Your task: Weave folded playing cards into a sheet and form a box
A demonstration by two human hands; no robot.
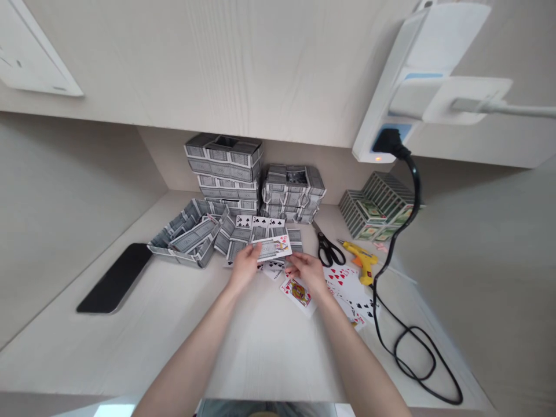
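Pale, smooth desk (260, 353) | left hand (245, 265) pinches flat, patterned card strip (271, 249) | right hand (307, 270): hold unclear

Your left hand (247, 262) grips a card piece (271, 248) left of the scissors (322, 238); your right hand (308, 271) sits just beside them. Glue gun (365, 264) right of scissors, open card box (174, 255) far left, phone (116, 278) farther left.
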